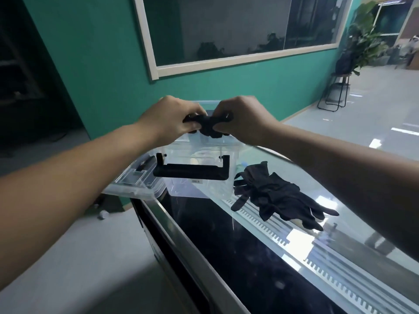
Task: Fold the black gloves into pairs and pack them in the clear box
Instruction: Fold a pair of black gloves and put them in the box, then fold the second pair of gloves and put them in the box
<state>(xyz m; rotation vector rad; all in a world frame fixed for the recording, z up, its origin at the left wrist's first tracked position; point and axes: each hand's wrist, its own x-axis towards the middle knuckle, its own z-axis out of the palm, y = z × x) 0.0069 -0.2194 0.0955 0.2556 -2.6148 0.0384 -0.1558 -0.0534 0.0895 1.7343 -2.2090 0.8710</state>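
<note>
**Bundle held over the box mouth**

Left hand [172, 118] and right hand [244, 118] both pinch a bunched black glove bundle [207, 125] above the clear box [199, 182] (black handle facing us). Loose black gloves [276, 196] lie right, near the glossy table's [249, 257] far edge.

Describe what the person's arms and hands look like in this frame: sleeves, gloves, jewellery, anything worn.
Both arms are bare from the frame edge to the wrist: no sleeves show. The left hand and right hand are bare too, with no gloves on them and no ring, watch or bracelet visible. No markings, tape or straps show on either forearm.
</note>
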